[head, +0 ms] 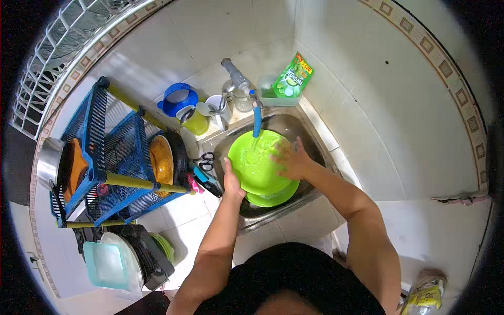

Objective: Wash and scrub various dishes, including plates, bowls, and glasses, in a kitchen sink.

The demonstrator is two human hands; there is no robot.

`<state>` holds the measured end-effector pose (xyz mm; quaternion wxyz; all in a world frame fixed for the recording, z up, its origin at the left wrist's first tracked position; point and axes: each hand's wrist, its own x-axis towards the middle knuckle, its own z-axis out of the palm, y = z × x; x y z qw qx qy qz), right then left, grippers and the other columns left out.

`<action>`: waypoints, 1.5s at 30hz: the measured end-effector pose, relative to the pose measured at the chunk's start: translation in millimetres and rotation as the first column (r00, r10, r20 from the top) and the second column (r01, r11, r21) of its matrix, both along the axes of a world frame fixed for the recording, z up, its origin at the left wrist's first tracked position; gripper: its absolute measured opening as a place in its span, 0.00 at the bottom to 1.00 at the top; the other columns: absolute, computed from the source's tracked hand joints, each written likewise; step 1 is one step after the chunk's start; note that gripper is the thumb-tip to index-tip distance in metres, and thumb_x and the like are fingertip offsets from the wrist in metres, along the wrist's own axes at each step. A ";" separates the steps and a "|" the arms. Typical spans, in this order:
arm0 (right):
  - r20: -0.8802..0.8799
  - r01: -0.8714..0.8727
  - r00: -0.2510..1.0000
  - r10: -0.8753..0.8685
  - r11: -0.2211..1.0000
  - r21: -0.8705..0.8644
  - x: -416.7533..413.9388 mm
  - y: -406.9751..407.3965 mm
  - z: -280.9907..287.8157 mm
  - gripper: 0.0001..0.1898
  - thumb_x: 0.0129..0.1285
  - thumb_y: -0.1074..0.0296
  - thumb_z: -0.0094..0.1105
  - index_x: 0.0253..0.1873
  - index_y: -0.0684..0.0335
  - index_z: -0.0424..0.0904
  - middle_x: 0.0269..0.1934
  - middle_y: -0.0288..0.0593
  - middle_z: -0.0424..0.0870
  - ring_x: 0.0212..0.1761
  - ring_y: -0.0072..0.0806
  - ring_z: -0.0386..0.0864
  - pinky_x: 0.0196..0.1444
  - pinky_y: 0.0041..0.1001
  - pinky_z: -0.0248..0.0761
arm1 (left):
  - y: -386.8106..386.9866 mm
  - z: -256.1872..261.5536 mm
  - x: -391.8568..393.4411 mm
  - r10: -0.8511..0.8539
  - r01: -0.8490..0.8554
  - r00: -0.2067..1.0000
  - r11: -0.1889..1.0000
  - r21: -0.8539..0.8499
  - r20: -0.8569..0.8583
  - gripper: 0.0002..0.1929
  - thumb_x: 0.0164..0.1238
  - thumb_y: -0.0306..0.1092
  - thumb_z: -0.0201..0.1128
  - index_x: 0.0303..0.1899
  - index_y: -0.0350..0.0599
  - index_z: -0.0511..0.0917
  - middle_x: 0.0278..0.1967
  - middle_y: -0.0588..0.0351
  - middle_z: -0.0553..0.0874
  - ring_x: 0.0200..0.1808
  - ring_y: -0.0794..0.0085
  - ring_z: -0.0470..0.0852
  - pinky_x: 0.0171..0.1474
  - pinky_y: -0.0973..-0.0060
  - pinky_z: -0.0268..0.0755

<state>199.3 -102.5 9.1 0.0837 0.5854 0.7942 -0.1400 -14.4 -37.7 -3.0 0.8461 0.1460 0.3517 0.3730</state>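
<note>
Over a metal sink basin point(286, 123), my left hand point(234, 182) grips the left edge of a lime-green plastic plate point(256, 169). Water runs onto the plate from a faucet with a blue hose end point(257, 122). Motion blurs my right hand point(292, 158), which is at the plate's right side with its fingers spread; whether it touches the surface cannot be told. A second green dish point(277, 199) sits beneath the upper one, partly hidden by it.
Behind the basin stand a green dish-soap pouch point(293, 76) in a clear tub point(280, 101), a white mug point(220, 106) and a blue plastic sieve point(177, 98). Left are scissors point(206, 161), a blue rack point(118, 145) with pans, and stacked dishes with a teal tray point(105, 264). Tiled walls flank the sink.
</note>
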 end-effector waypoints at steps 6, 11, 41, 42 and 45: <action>-0.180 0.221 0.973 -0.142 0.787 0.576 -27.8 46.5 -26.4 0.30 0.59 0.45 0.52 0.65 0.52 0.66 0.69 0.51 0.53 0.72 0.53 0.45 0.68 0.60 0.35 | -2.8 9.7 3.7 -0.008 0.007 1.000 1.000 0.016 0.014 0.34 0.70 0.63 0.37 0.64 0.45 0.63 0.61 0.49 0.70 0.62 0.57 0.69 0.64 0.59 0.61; -0.353 0.286 0.926 -0.137 0.863 0.415 -80.1 50.3 -40.6 0.33 0.64 0.47 0.46 0.71 0.53 0.54 0.72 0.52 0.46 0.73 0.56 0.41 0.70 0.56 0.35 | -6.1 4.5 5.3 -0.018 0.016 0.999 0.999 -0.043 -0.051 0.32 0.70 0.62 0.37 0.64 0.49 0.63 0.61 0.49 0.70 0.62 0.57 0.69 0.63 0.58 0.61; -0.346 0.290 0.923 -0.171 0.898 0.331 -79.1 31.7 -42.7 0.34 0.64 0.42 0.44 0.71 0.48 0.53 0.73 0.49 0.44 0.73 0.57 0.40 0.68 0.62 0.30 | -2.6 2.4 1.5 -0.046 0.047 0.998 0.999 0.012 -0.053 0.34 0.69 0.64 0.38 0.63 0.45 0.64 0.61 0.49 0.71 0.61 0.56 0.69 0.64 0.59 0.60; -0.327 0.298 0.925 -0.194 0.903 0.309 -83.5 29.8 -38.3 0.34 0.64 0.42 0.44 0.71 0.48 0.53 0.73 0.49 0.44 0.73 0.57 0.40 0.68 0.62 0.30 | -3.4 0.8 5.5 -0.043 0.042 0.998 0.999 -0.008 -0.045 0.34 0.69 0.63 0.38 0.63 0.46 0.65 0.61 0.49 0.70 0.61 0.55 0.69 0.64 0.59 0.60; -0.435 0.202 0.889 -0.143 0.975 0.092 -84.4 17.7 -20.5 0.37 0.64 0.39 0.43 0.73 0.47 0.45 0.73 0.48 0.44 0.74 0.53 0.42 0.69 0.59 0.30 | -1.1 -3.4 8.9 -0.076 0.074 0.997 0.993 -0.089 -0.022 0.33 0.70 0.62 0.37 0.63 0.46 0.65 0.61 0.48 0.70 0.61 0.53 0.69 0.64 0.58 0.60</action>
